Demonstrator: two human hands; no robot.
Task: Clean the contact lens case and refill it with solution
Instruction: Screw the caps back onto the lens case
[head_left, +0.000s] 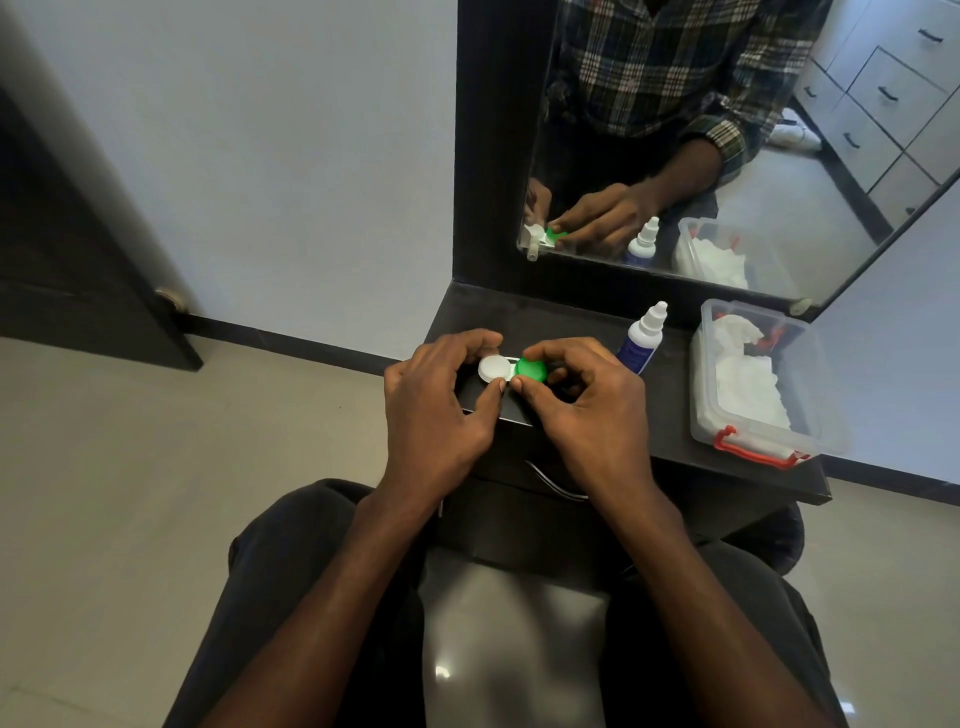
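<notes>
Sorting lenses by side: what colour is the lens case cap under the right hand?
Green, clearest in the head view: the right hand grips the green cap.

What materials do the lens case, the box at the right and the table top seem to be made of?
The lens case looks like moulded plastic: opaque white and green caps with a smooth, slightly glossy surface. The box seems to be clear, thin plastic, because the white tissue inside shows through its walls; its clips are red. The table top is dark and matte, probably laminated board, but this is uncertain.

The solution bottle (640, 340) label is too blurred to read — its base hidden behind the right hand (587, 400).
</notes>
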